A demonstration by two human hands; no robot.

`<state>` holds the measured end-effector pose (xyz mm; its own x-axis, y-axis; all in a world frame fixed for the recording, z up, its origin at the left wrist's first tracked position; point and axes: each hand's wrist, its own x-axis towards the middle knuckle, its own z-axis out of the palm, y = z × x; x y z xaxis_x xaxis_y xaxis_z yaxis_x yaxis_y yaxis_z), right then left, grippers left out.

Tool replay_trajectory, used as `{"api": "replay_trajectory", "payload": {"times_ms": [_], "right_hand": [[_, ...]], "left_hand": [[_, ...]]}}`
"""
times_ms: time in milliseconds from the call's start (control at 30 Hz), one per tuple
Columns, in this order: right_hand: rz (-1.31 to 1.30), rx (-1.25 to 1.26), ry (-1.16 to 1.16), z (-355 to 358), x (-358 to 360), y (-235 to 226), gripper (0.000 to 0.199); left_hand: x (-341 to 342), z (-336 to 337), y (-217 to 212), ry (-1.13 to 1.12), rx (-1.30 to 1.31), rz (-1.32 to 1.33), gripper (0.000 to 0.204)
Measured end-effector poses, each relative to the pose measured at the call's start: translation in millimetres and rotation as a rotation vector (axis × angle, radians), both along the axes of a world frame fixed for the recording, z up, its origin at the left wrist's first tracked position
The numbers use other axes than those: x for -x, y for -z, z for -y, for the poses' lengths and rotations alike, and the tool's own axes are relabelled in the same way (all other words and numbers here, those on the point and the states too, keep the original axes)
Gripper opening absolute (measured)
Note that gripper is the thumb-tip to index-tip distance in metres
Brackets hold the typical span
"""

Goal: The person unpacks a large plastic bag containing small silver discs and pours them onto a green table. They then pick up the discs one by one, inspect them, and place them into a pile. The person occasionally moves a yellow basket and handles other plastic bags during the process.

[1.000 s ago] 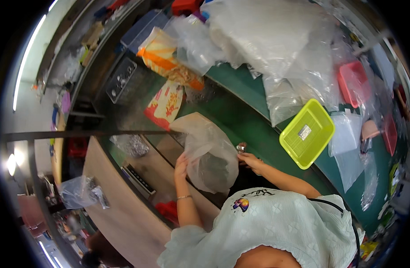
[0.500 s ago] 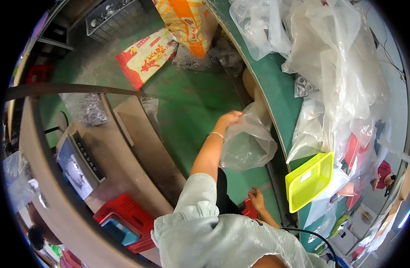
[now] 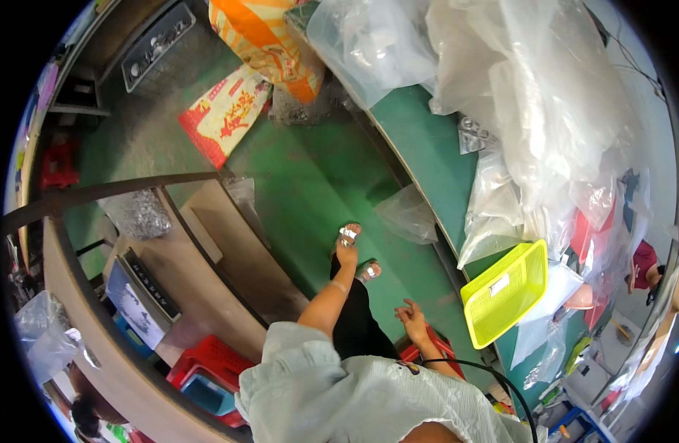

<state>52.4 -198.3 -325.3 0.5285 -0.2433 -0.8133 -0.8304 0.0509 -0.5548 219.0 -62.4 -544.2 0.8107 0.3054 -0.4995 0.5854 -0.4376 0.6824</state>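
Observation:
My left hand (image 3: 345,257) hangs low over the green floor, in front of one of my sandalled feet (image 3: 350,232). Its fingers cannot be made out against the foot, so whether it holds anything is unclear. To its right, apart from it, a clear plastic bag (image 3: 407,214) rests low beside the edge of the green-topped table (image 3: 439,148). My right hand (image 3: 410,319) is held out with loosely bent, parted fingers and nothing visible in it. A red plastic object (image 3: 432,347) lies just below that hand, partly covered by my forearm.
On the table are a yellow-green basket (image 3: 505,294), large clear plastic sheets (image 3: 531,111) and a bag of metal rings (image 3: 474,135). A wooden bench (image 3: 240,247) stands left, with red baskets (image 3: 210,362) nearby. Printed sacks (image 3: 229,114) lie on the far floor.
My left hand has let go of the clear plastic bag and drawn back toward my feet. The bag now sits by the table edge. My right hand has moved slightly left.

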Motion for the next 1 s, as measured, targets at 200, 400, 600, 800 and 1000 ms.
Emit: {"api": "replay_trajectory", "payload": {"times_ms": [200, 400, 600, 800, 1000], "right_hand": [[0.495, 0.532, -0.180, -25.1, -71.1, -77.4, 0.044], [0.518, 0.448, -0.033, 27.6, -102.7, -120.1, 0.040], [0.751, -0.785, 0.445, 16.2, -115.0, -220.6, 0.051], [0.796, -0.708, 0.266, 43.8, -97.4, -278.1, 0.066], [0.753, -0.212, 0.394, 88.4, -57.1, -249.1, 0.036]], "left_hand": [[73.5, 17.6, -139.3, -0.125, 1.172, -0.657, 0.034], [44.9, 65.1, -392.7, -0.158, 1.456, -0.906, 0.050], [38.2, 70.8, -430.3, 0.903, 0.759, 0.698, 0.053], [-11.6, 59.3, -359.0, 0.814, 0.072, 0.587, 0.054], [-23.0, 102.3, -387.0, 0.800, 0.127, 0.633, 0.062]]}}
